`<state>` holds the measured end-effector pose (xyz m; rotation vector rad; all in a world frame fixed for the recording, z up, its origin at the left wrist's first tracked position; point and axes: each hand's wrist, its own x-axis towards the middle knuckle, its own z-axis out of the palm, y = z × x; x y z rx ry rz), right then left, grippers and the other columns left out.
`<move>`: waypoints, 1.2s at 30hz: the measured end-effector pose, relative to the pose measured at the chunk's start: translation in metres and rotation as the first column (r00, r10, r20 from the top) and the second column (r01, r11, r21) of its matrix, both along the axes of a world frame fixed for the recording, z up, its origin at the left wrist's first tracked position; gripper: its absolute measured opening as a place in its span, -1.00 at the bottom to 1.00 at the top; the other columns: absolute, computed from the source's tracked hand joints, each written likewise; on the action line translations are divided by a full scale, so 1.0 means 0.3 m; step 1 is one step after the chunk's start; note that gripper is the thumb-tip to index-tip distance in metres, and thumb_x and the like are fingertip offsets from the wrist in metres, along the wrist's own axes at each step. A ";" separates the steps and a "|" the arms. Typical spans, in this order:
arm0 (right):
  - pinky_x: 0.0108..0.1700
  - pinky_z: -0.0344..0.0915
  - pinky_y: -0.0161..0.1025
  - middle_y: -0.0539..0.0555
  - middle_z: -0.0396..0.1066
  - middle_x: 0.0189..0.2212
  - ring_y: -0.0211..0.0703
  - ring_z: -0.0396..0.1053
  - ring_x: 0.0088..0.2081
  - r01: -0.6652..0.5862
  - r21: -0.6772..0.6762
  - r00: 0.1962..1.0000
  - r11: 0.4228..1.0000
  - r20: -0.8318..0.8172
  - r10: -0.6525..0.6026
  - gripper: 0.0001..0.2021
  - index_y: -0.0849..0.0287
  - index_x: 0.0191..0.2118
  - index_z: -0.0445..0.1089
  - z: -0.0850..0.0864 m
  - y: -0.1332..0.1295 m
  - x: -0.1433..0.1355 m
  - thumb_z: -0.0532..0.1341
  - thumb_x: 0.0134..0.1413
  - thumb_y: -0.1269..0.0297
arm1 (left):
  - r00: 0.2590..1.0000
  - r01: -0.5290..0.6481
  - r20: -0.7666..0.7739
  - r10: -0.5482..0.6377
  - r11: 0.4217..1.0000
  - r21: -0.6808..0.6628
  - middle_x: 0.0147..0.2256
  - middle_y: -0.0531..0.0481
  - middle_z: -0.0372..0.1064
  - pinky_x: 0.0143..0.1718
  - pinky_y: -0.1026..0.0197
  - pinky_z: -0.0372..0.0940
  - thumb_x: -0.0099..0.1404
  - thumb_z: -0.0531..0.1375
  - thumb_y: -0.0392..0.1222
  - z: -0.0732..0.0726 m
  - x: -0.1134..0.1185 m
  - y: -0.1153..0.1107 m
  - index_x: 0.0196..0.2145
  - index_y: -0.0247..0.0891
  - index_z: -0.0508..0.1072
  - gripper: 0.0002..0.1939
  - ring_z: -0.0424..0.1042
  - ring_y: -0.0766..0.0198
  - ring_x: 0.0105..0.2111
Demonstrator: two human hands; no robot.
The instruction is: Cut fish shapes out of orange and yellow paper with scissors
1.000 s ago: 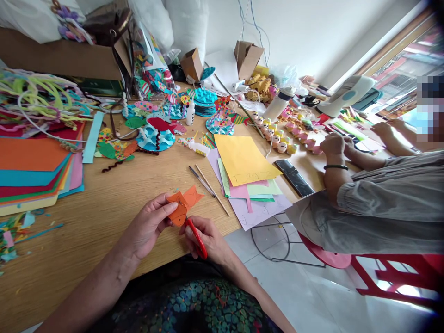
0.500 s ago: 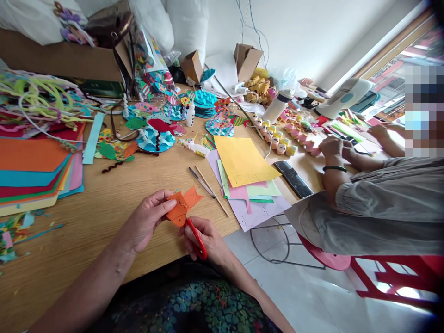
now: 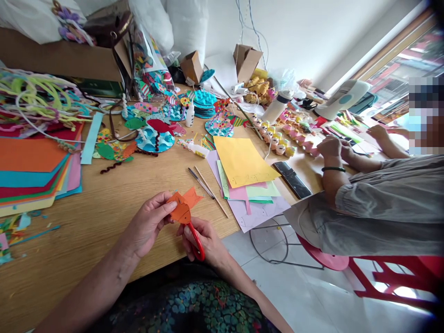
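1. Lower centre of the frame: the wearer's left hand (image 3: 147,226) pinches a piece of orange paper (image 3: 179,212), its thumb on top and its fingers closed beneath.
2. The orange paper is near the centre of the frame, held above the table (image 3: 114,208). A fish's face is drawn in dark line on its lower part; a forked tail shape points to the upper right.
3. Just right of it, the right hand (image 3: 204,238) grips red-handled scissors (image 3: 197,245), its fingers curled round the handles. The scissors meet the lower edge of the paper; how far the blades are open cannot be told.
4. Centre, beyond the hands: a pen (image 3: 201,183) and a thin stick (image 3: 212,193) lie side by side.
5. Right of centre: a yellow sheet (image 3: 244,159) tops several papers, with a purple sheet (image 3: 248,222) showing below and a phone (image 3: 292,179) beside them.
6. Left edge: a stack of coloured paper (image 3: 31,157), with scraps (image 3: 22,222) nearer the viewer.
7. Upper centre: paper fish on a blue disc (image 3: 147,144), and a glue bottle (image 3: 199,149) lying on its side.
8. Right side: a co-worker in a grey sleeve (image 3: 381,185), hands together over the table.
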<state>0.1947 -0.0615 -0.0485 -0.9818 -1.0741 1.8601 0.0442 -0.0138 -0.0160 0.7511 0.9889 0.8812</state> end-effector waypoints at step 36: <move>-0.67 0.00 -0.45 -0.13 0.18 -0.71 -0.41 0.14 -0.72 -0.018 0.067 0.990 0.998 0.138 0.008 -0.57 0.26 -0.33 0.33 0.020 -0.001 0.004 0.14 0.07 -0.11 | 0.992 0.052 -0.120 -0.036 0.990 0.127 -0.52 0.08 0.36 -0.44 0.29 0.15 0.06 0.25 -0.14 0.015 0.001 -0.007 -0.50 -0.23 0.45 -0.89 0.25 0.32 -0.48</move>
